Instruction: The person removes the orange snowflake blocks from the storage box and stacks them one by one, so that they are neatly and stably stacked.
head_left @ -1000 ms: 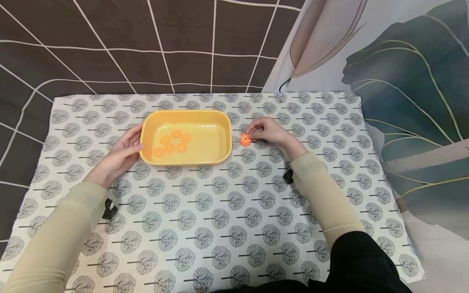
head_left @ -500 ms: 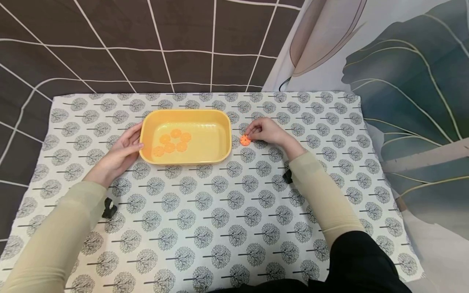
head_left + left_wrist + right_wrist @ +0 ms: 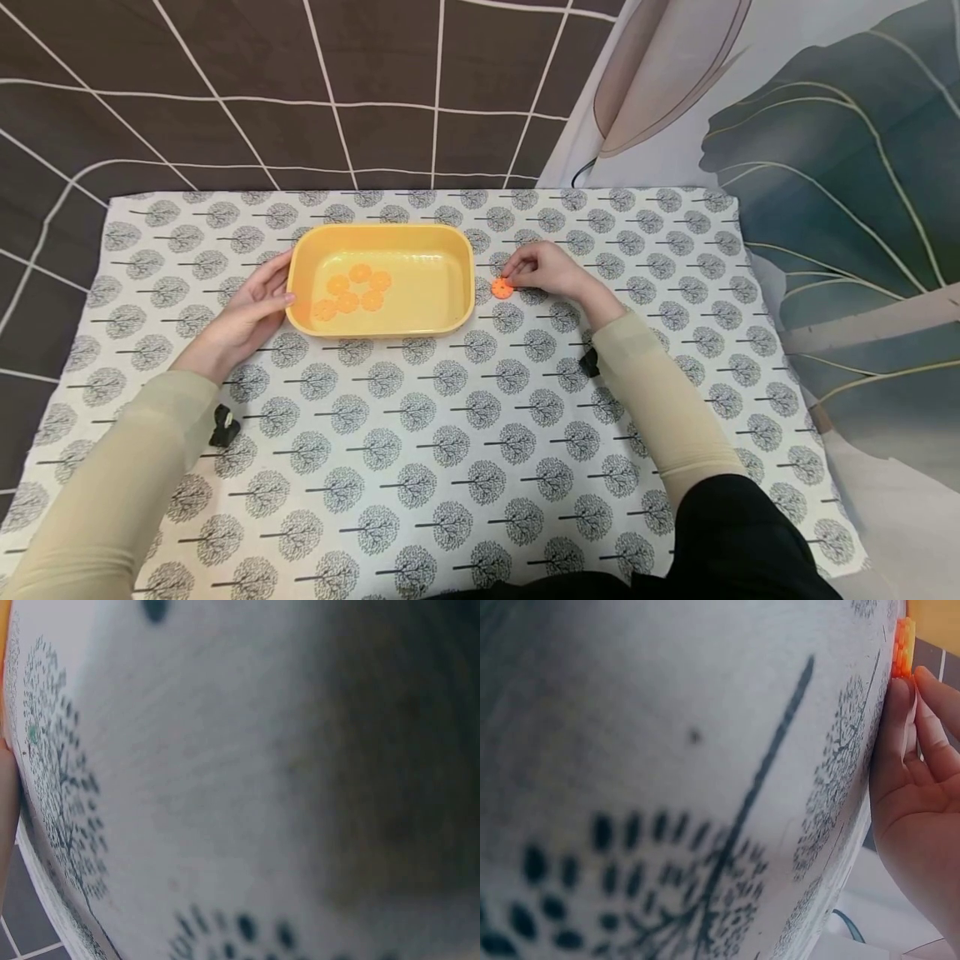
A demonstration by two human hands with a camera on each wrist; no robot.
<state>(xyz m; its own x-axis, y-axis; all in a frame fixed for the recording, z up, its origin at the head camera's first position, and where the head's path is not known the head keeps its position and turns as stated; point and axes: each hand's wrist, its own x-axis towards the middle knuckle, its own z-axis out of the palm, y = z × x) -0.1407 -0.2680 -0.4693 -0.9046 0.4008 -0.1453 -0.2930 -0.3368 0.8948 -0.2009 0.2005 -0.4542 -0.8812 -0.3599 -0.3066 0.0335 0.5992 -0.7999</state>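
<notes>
Just right of the yellow tub (image 3: 431,293) of 6 orange discs (image 3: 360,273), an orange scalloped piece (image 3: 502,289) is pinched by the right hand (image 3: 546,268). The tub is touched by the left hand (image 3: 251,307), whose finger curl cannot be told. Grasping seems in hand; a firm lift is called for.

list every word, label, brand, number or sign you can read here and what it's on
There are none: no readable text in any view.
Yellow tray: no lettering visible.
Orange pieces inside it, and the orange disc outside it: surface details too small to tell whether any are characters.
Tablecloth: printed trees, no words.
Dark backdrop: white lines only.
</notes>
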